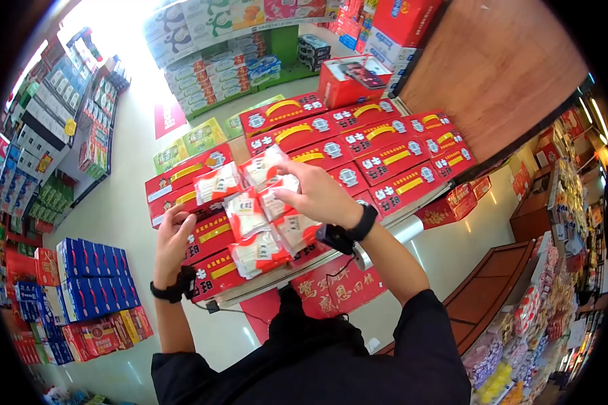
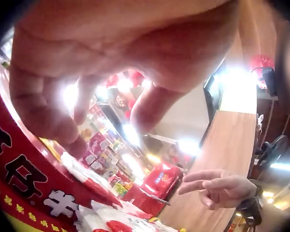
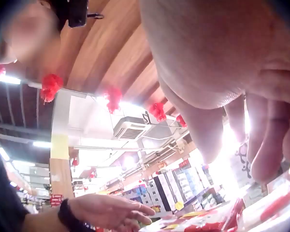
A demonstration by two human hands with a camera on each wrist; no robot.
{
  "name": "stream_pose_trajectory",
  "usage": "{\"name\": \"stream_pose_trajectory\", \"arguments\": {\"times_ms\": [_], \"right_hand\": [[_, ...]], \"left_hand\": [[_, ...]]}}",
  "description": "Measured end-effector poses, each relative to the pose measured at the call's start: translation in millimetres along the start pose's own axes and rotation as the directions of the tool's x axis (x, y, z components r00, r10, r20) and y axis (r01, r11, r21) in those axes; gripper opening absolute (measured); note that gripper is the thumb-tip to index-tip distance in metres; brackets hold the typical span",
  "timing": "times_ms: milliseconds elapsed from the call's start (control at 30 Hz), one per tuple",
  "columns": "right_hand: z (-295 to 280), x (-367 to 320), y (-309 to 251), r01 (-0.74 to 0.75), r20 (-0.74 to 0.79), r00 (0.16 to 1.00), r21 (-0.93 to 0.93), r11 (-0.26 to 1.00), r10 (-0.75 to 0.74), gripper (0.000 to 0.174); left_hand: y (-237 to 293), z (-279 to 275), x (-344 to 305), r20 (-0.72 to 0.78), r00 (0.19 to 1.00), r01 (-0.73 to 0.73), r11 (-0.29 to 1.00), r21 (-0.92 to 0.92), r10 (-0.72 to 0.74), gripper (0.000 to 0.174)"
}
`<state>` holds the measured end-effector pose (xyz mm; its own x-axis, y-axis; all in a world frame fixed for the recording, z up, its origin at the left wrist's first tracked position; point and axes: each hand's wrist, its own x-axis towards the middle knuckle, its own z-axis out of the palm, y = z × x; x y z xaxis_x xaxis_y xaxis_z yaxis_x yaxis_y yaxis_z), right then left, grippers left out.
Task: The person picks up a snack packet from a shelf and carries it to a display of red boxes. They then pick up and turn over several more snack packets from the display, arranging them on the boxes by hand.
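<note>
Several clear-and-red plastic packets with white contents lie in two columns on top of red carton boxes, among them a front packet [image 1: 258, 254] and a back left packet [image 1: 217, 183]. My right hand [image 1: 321, 192] hovers over the right column, thumb and fingers apart, fingertips close over a packet [image 1: 277, 196]. In the left wrist view that right hand [image 2: 222, 188] has its fingers stretched out with nothing between them. At the left edge of the boxes is my left hand [image 1: 174, 237], loosely bent and holding nothing. The right wrist view shows the left hand [image 3: 111, 210] with fingers relaxed.
Red boxes with yellow handles [image 1: 385, 158] cover the stand. An open red box [image 1: 341, 84] with a phone [image 1: 365, 74] on it stands at the back. Green cartons [image 1: 203, 135] lie behind left, blue boxes [image 1: 94, 270] are stacked at left, and a wooden panel [image 1: 500, 74] rises at right.
</note>
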<state>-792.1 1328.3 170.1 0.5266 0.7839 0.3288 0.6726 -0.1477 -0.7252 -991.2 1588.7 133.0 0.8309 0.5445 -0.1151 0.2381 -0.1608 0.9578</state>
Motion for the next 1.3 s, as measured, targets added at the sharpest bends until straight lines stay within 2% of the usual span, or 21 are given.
{"name": "stream_pose_trajectory", "arguments": {"times_ms": [100, 133, 167, 267, 333, 400, 433, 467, 533, 567, 633, 700, 767, 833, 867, 900, 967, 1033, 1100, 1167, 1300], "right_hand": [[-39.3, -52.9, -19.7, -0.071, -0.001, 0.997, 0.087, 0.994, 0.071, 0.048], [-55.2, -73.9, -32.7, -0.106, 0.015, 0.994, 0.056, 0.993, 0.106, 0.048], [-66.7, -96.8, -36.0, -0.159, 0.049, 0.987, 0.115, 0.981, 0.154, 0.047], [-86.4, -184.7, -16.9, -0.093, 0.036, 0.995, 0.111, 0.989, 0.090, 0.046], [-97.8, -256.3, -4.6, -0.233, 0.051, 0.973, 0.200, 0.952, 0.227, 0.048], [-105.4, -331.5, 6.2, -0.394, 0.044, 0.916, 0.288, 0.873, 0.399, 0.048], [-106.2, -370.8, 13.5, -0.448, 0.012, 0.881, 0.342, 0.826, 0.473, 0.048], [-101.1, -412.5, 26.3, -0.500, -0.018, 0.827, 0.431, 0.751, 0.561, 0.047], [-96.2, -485.4, 31.6, -0.522, -0.236, 0.742, 0.385, 0.761, 0.628, 0.044], [-96.4, -520.3, 28.6, -0.559, -0.315, 0.676, 0.369, 0.742, 0.666, 0.042], [-102.2, -583.0, 16.2, -0.645, -0.365, 0.579, 0.343, 0.683, 0.729, 0.045], [-113.6, -629.2, 2.3, -0.717, -0.414, 0.487, 0.314, 0.622, 0.770, 0.047], [-122.8, -667.7, -12.6, -0.724, -0.483, 0.403, 0.352, 0.594, 0.777, 0.046], [-133.7, -695.7, -21.3, -0.718, -0.523, 0.315, 0.414, 0.559, 0.792, 0.048], [-137.6, -707.3, -23.8, -0.761, -0.587, 0.286, 0.341, 0.552, 0.757, 0.048], [-139.7, -718.8, -27.4, -0.803, -0.640, 0.262, 0.270, 0.530, 0.723, 0.048], [-144.3, -738.9, -35.1, -0.807, -0.677, 0.164, 0.327, 0.492, 0.718, 0.051], [-153.1, -755.9, -41.0, -0.804, -0.705, 0.077, 0.374, 0.462, 0.705, 0.053], [-162.4, -773.9, -46.0, -0.711, -0.637, 0.003, 0.540, 0.450, 0.771, 0.058], [-171.6, -794.7, -38.1, -0.728, -0.657, -0.053, 0.541, 0.422, 0.752, 0.059], [-211.8, -829.9, -12.3, -0.755, -0.728, -0.128, 0.512, 0.410, 0.674, 0.063]], "left_hand": [[42.1, 21.9, -47.9, -0.057, 0.998, -0.041, 0.998, -0.053, 0.038, 0.037], [45.7, 32.6, -61.3, -0.050, 0.985, -0.171, 0.983, -0.075, 0.167, 0.035], [52.5, 43.5, -78.4, -0.051, 0.985, -0.168, 0.981, -0.093, 0.164, 0.033], [66.5, 94.7, -127.5, 0.063, 0.977, -0.194, 0.972, -0.132, 0.204, 0.030], [70.2, 144.1, -160.0, 0.193, 0.958, -0.193, 0.974, -0.121, 0.214, 0.028], [50.1, 198.4, -181.9, 0.365, 0.921, -0.057, 0.974, -0.219, 0.136, 0.028], [36.0, 225.8, -190.0, 0.462, 0.878, -0.035, 0.979, -0.203, 0.127, 0.028], [36.6, 256.3, -206.1, 0.533, 0.846, 0.092, 0.983, -0.159, 0.007, 0.027], [1.5, 320.9, -229.6, 0.644, 0.765, 0.119, 0.980, -0.157, 0.010, 0.028], [1.4, 350.1, -245.4, 0.721, 0.693, 0.100, 0.992, -0.081, -0.011, 0.027], [4.6, 406.2, -279.2, 0.850, 0.515, 0.260, 0.965, -0.032, -0.111, 0.028], [17.5, 455.7, -308.7, 0.930, 0.339, 0.223, 0.973, 0.064, -0.139, 0.030], [8.1, 499.1, -328.7, 0.979, 0.192, 0.107, 0.993, 0.051, -0.071, 0.031], [16.8, 535.9, -346.9, 0.993, 0.102, -0.076, 0.995, 0.061, -0.053, 0.032], [20.0, 552.3, -352.7, 0.997, 0.050, -0.098, 0.993, 0.064, -0.060, 0.032], [22.6, 566.7, -357.5, 0.997, 0.024, -0.129, 0.989, 0.075, -0.072, 0.033], [24.7, 595.4, -364.2, 0.995, -0.037, -0.177, 0.980, 0.086, -0.094, 0.035], [21.8, 625.7, -365.6, 0.986, -0.069, -0.134, 0.981, 0.139, -0.149, 0.035], [23.4, 659.2, -369.4, 0.976, -0.137, -0.165, 0.976, 0.144, -0.168, 0.035], [23.1, 695.4, -375.3, 0.969, -0.150, -0.181, 0.969, 0.170, -0.198, 0.034], [27.1, 775.2, -386.2, 0.965, -0.227, -0.132, 0.986, 0.104, -0.132, 0.033]]}}
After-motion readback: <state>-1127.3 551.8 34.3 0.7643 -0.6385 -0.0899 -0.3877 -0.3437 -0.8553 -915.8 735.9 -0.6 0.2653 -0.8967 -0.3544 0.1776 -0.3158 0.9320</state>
